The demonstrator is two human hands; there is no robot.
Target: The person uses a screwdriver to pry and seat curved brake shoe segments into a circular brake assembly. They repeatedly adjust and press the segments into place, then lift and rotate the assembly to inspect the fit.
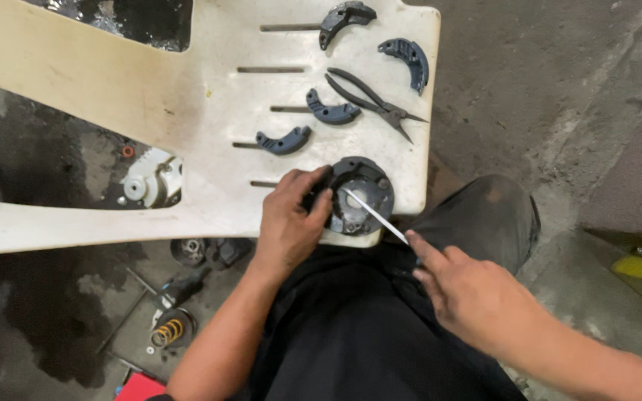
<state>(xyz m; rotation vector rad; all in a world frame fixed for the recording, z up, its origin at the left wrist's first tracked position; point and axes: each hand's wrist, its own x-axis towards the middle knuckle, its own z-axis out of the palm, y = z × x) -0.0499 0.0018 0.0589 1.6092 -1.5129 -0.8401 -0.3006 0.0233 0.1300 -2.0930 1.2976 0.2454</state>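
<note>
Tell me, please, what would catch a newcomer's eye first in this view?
First, the round dark metal part at the near edge of the stained white panel, steadied by the left hand while the right hand pokes a thin light rod into it. Behind it lie four dark curved shoes and black long-nose pliers.

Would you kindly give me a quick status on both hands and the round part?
Left hand gripping round dark hub on cream panel. Right hand holds thin metal rod, tip on hub. Four curved shoes and pliers lie apart, clear.
</note>
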